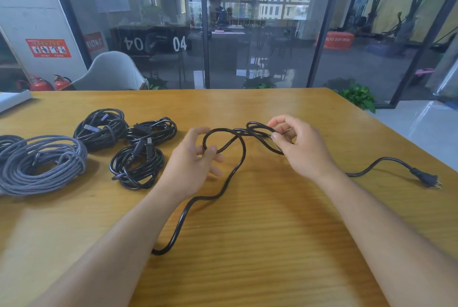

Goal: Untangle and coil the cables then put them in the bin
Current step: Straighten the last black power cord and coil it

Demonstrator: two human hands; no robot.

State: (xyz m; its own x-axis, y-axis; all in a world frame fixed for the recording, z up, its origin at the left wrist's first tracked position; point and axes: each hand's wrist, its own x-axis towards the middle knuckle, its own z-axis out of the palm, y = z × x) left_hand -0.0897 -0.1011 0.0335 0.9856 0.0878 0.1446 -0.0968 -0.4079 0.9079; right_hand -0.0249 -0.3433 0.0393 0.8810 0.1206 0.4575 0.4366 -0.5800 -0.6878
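Note:
A black power cable [224,182] lies looped across the middle of the wooden table [260,244]. My left hand [193,162] holds one loop of it between thumb and curled fingers. My right hand [297,145] pinches a second, smaller loop just to the right. The cable's plug [427,179] rests on the table at the far right, and its other end runs down under my left forearm. No bin is in view.
Coiled cables sit at the left: a large grey braided coil [42,165], a black USB bundle [101,128] and two black power cord coils [151,130] [136,162]. A white object [12,99] lies at the far left edge. The table's right edge slants near the plug.

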